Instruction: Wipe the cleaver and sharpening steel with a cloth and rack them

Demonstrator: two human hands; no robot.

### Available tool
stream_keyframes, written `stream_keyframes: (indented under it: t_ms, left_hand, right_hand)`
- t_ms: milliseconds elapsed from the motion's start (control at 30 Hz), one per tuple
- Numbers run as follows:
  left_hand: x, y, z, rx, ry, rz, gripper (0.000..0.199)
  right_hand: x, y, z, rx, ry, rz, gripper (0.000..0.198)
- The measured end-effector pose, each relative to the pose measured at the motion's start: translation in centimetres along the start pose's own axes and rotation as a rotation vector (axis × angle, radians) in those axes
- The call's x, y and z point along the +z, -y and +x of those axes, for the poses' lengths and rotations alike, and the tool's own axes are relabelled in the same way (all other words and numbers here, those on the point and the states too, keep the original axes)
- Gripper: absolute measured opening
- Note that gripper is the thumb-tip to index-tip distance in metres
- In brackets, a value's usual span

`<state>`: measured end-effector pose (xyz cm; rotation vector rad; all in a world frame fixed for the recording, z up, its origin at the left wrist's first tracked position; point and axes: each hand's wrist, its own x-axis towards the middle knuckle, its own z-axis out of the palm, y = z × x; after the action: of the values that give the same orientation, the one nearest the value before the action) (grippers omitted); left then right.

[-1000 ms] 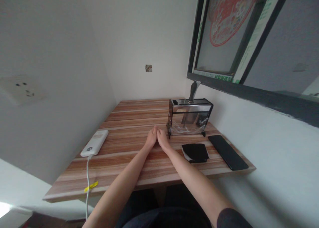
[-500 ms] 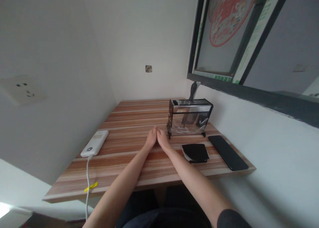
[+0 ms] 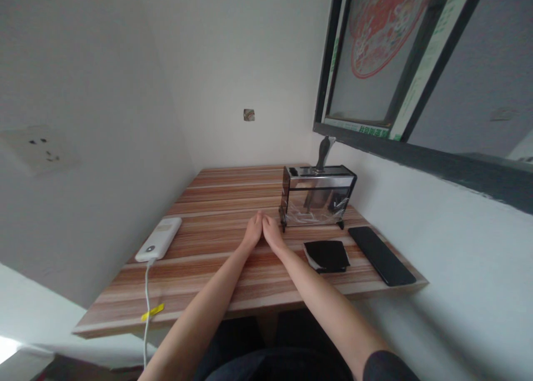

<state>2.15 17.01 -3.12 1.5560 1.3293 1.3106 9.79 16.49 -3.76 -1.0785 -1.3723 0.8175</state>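
My left hand (image 3: 253,229) and my right hand (image 3: 271,231) rest on the wooden table, their fingertips meeting in front of me. Both have their fingers stretched out, and I see nothing held in either. Just beyond my right hand stands a clear-sided knife holder (image 3: 318,206) with a metal top and black frame. A black-handled knife (image 3: 322,152) sticks up out of it, its blade showing dimly through the front. A flat black folded item (image 3: 326,256), its kind unclear, lies beside my right forearm.
A black phone (image 3: 381,255) lies near the right edge of the wooden table (image 3: 208,203). To the left are a white device (image 3: 159,239) and its cable (image 3: 147,297), which crosses yellow tape (image 3: 152,312). A dark window frame (image 3: 416,150) juts from the right wall.
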Motion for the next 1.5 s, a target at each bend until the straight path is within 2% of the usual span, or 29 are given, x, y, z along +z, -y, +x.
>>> stream_keyframes:
  t_ms: [1500]
  left_hand:
    - [-0.13,-0.46,-0.23,-0.003,0.007,0.015,0.045]
  right_hand:
    - [0.05,-0.21,0.02,-0.027,0.002,0.008,0.032]
